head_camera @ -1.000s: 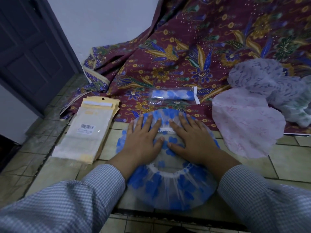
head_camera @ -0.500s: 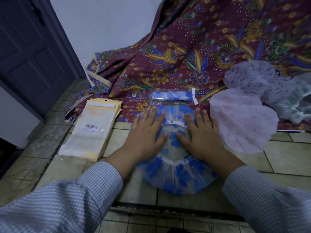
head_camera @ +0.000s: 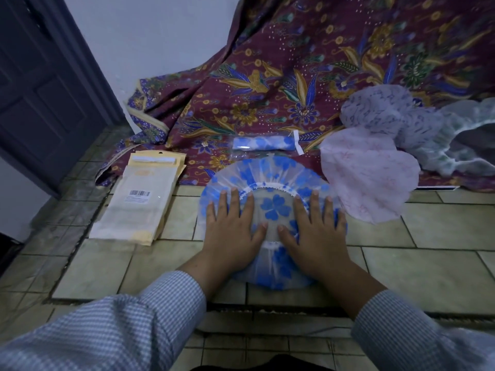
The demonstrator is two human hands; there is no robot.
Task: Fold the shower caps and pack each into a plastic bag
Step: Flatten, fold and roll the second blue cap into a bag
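two hands press flat on the blue-flowered shower cap (head_camera: 276,207), which lies spread on the tiled floor (head_camera: 442,266) right in front of the person. left hand (head_camera: 231,228) and right hand (head_camera: 316,231) sit side by side w/ fingers straight and splayed, palms down, gripping nothing; thumbs point inward and nearly meet over the cap's middle. likely reason: flattening the cap and pushing air out so it'll fold clean, prob the step before the first fold.

just beyond the cap, on the patterned cloth (head_camera: 294,76), lies a packed cap in its bag (head_camera: 263,143), so at least one looks done already. stack of empty bags (head_camera: 139,199) sits to the left on the tiles, near but apart from the cap, handy for the left hand when it's time to pack. pink cap (head_camera: 369,175) lies to the right, its edge just beside the blue one, w/ a pile of more caps (head_camera: 401,116) behind it, waiting their turn.

risk, as a guess: thin plastic may spring back or slide on the smooth tile once pressure comes off.
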